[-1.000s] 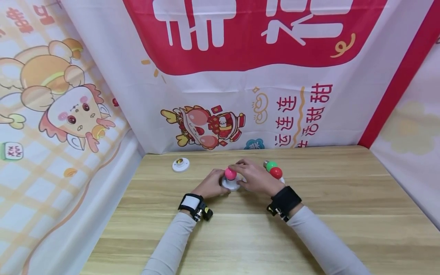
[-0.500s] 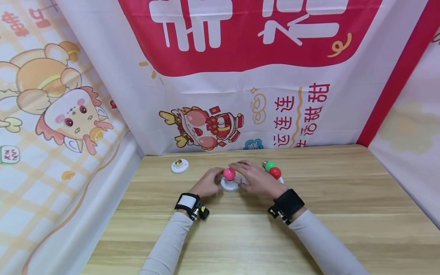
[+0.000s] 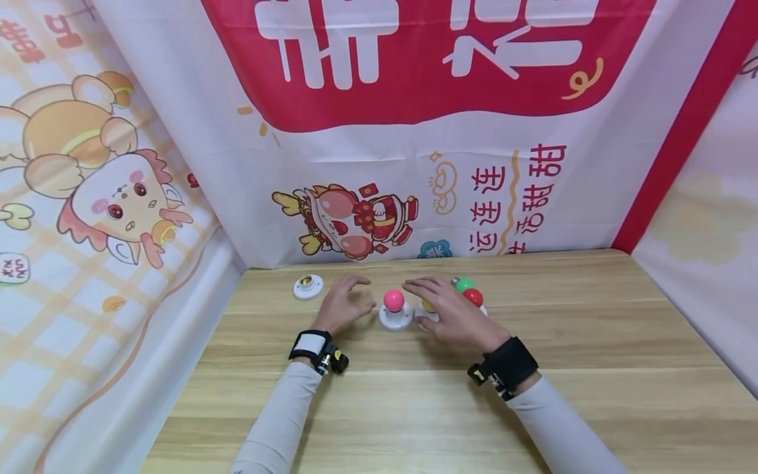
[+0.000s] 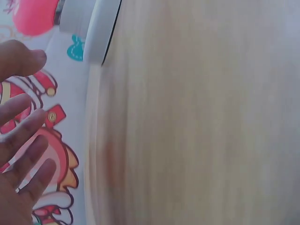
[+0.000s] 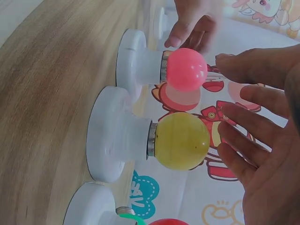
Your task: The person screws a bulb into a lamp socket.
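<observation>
A pink bulb point(image 3: 393, 300) stands upright in a round white lamp holder point(image 3: 395, 322) on the table. My left hand point(image 3: 341, 307) is to its left, thumb and fingers spread apart, holding nothing; the left wrist view shows the same loose fingers point(image 4: 35, 157). Over the neighbouring yellow bulb point(image 5: 182, 140) hovers my right hand point(image 3: 454, 315), fingers extended and a visible gap between them and the bulb in the right wrist view. The yellow bulb sits in its own white lamp holder point(image 5: 105, 136), mostly covered by the right hand in the head view.
A lamp holder without a bulb point(image 3: 308, 287) lies at the back left. Beyond the right hand are a red bulb point(image 3: 473, 297) by another white lamp holder point(image 5: 89, 206) and a green bulb point(image 3: 464, 286) with its metal cap showing. A printed cloth point(image 3: 438, 191) hangs behind the table.
Both hands have come away from the pink bulb and its lamp holder. The left hand moved left and opened; the right shifted slightly right, over the yellow bulb.
</observation>
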A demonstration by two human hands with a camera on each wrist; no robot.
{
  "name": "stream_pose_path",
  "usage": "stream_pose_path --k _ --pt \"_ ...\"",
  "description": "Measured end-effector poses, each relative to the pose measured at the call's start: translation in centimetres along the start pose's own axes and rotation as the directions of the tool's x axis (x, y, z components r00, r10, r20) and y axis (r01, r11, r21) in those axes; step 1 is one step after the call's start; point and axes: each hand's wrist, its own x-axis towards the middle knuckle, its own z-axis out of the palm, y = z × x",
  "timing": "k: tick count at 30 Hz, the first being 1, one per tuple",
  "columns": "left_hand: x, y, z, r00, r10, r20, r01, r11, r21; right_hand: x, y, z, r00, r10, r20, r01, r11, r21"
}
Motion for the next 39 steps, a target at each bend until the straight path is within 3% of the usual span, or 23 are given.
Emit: stream_pose_path --k 5,16,28,39 --pt "0.1 -1.4 -1.0 0.996 -0.035 -0.082 0.034 0.999 -0.004 -0.5 0.0 -0.1 1.0 0.015 -0.001 -0.015 1.0 0.002" --pt "0.2 -3.2 -3.0 0.971 -0.037 -0.238 0.051 0.997 0.051 -1.1 0.1 -0.5 0.999 0.053 -0.002 -0.053 0.998 0.035" --pt "0.4 -5.9 -3.8 0.951 -0.181 -0.25 0.194 0.981 0.027 -2.0 0.5 -1.1 0.999 0.051 -0.008 -0.051 0.998 0.024" --pt "0.2 -7.5 -4.6 0.926 -0.278 -0.256 0.283 0.959 -0.018 -2.5 1.2 -1.7 0.999 0.024 -0.028 -0.024 1.0 0.017"
